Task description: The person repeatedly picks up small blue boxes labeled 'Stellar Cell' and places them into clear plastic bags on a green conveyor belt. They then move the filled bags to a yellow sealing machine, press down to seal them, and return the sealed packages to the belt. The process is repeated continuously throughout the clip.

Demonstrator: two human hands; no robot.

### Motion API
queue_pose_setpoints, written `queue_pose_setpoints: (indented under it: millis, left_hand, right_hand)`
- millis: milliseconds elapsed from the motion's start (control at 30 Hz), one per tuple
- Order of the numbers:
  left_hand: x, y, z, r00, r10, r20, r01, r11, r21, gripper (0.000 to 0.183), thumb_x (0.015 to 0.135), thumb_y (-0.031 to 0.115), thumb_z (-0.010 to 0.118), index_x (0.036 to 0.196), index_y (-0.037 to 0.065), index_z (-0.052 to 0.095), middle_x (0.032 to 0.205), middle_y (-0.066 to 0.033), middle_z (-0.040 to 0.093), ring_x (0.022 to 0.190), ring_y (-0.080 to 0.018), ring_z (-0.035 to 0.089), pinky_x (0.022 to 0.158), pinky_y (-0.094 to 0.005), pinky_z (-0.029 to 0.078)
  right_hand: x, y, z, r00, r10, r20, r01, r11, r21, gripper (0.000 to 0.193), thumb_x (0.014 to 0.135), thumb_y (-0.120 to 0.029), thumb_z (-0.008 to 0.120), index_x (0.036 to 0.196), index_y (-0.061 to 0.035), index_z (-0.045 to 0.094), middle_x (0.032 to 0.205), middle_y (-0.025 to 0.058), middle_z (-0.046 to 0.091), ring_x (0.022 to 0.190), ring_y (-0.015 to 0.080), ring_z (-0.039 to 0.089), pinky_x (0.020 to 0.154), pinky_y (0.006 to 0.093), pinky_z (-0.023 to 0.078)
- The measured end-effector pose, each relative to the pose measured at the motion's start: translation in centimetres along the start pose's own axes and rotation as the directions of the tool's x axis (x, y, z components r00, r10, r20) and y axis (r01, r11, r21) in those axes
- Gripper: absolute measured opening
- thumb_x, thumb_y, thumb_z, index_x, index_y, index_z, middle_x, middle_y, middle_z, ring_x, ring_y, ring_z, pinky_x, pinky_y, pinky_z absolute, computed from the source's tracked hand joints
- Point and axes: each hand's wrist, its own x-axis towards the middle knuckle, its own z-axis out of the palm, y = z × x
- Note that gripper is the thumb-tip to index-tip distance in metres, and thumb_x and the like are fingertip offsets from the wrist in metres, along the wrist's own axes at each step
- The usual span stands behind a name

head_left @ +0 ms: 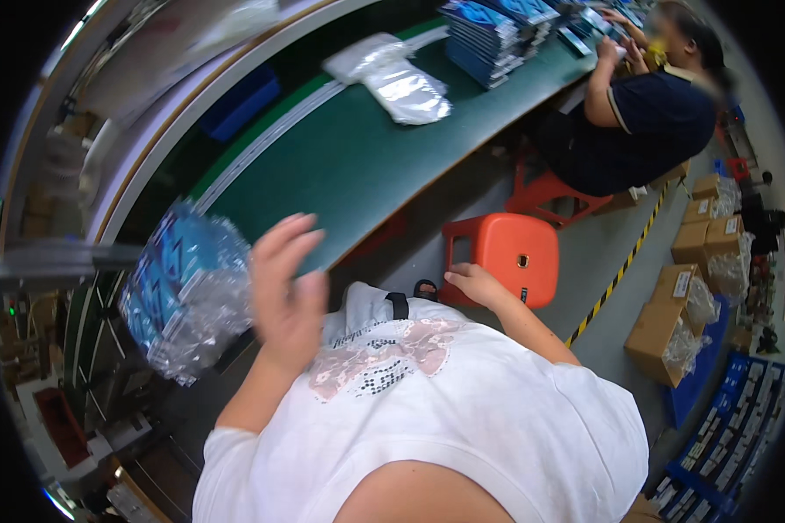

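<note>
Clear plastic wraps a bulky load of blue things, and that bag (179, 296) sits at the near left end of the green tabletop (314, 183); can't tell what's carrying its weight. Its long axis slants across the tabletop's long direction, blue end toward the back rail (266, 144), crumpled see-through end pointing toward the wearer's side. Left hand (286, 292) is up just beside it, fingers spread and nothing gripped, kinda blurry; can't tell if it touches the plastic. Right hand (475, 283) is down by the near left edge of the orange stool (523, 257), but whether it's gripping that edge, no idea. For elbow room, a long green stretch runs from the bag to some clear plastic sleeves (406, 87) by the back rail. Past those are blue stacks (484, 44), then a co-worker (645, 122) sitting along the front edge.
</note>
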Motion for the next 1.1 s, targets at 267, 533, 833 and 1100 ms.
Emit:
queue_pose_setpoints:
  millis: [267, 533, 833, 1100]
  left_hand:
    - [5.1, -13.2, 21.3, 0.897, -0.187, 0.402, -0.005, 0.903, 0.430, 0.053, 0.087, 0.031, 0.056, 0.130, 0.003, 0.045, 0.141, -0.0215, 0.031, 0.134, -0.0376, 0.024, 0.109, -0.0541, 0.016]
    - [5.7, -14.6, 23.0, 0.856, -0.224, 0.466, -0.099, 0.813, 0.573, 0.069, 0.087, 0.037, 0.052, 0.141, 0.002, 0.028, 0.147, -0.0236, 0.019, 0.138, -0.0379, 0.014, 0.110, -0.0570, 0.007]
    - [6.4, -14.7, 22.1, 0.844, -0.222, 0.489, -0.071, 0.856, 0.511, 0.069, 0.084, 0.041, 0.054, 0.138, 0.002, 0.035, 0.144, -0.0261, 0.024, 0.136, -0.0402, 0.020, 0.108, -0.0600, 0.010]
    - [3.5, -18.1, 21.9, 0.872, 0.000, 0.489, -0.449, 0.397, 0.800, 0.036, 0.092, 0.030, 0.049, 0.126, 0.017, 0.050, 0.128, -0.0183, 0.048, 0.122, -0.0307, 0.047, 0.102, -0.0577, 0.032]
  right_hand:
    - [5.3, 17.4, -4.4, 0.923, 0.371, -0.100, -0.374, 0.927, -0.008, 0.047, 0.084, -0.033, 0.062, 0.111, 0.0047, 0.060, 0.109, 0.0202, 0.063, 0.103, 0.0293, 0.059, 0.089, 0.0370, 0.044]
    - [10.0, 26.6, -13.1, 0.688, 0.572, -0.445, -0.483, 0.820, 0.307, 0.041, 0.078, -0.027, 0.061, 0.102, 0.0067, 0.060, 0.102, 0.0216, 0.063, 0.094, 0.0318, 0.063, 0.078, 0.0389, 0.048]
    - [13.6, 26.4, -18.3, 0.712, 0.696, -0.099, -0.694, 0.675, -0.250, 0.037, 0.080, -0.028, 0.059, 0.106, -0.0014, 0.064, 0.110, 0.0178, 0.063, 0.104, 0.0286, 0.059, 0.086, 0.0393, 0.045]
    - [35.5, 19.5, -42.1, 0.719, 0.090, -0.689, -0.386, 0.876, -0.289, 0.036, 0.080, -0.024, 0.058, 0.104, 0.0017, 0.063, 0.102, 0.0200, 0.063, 0.093, 0.0300, 0.061, 0.077, 0.0401, 0.048]
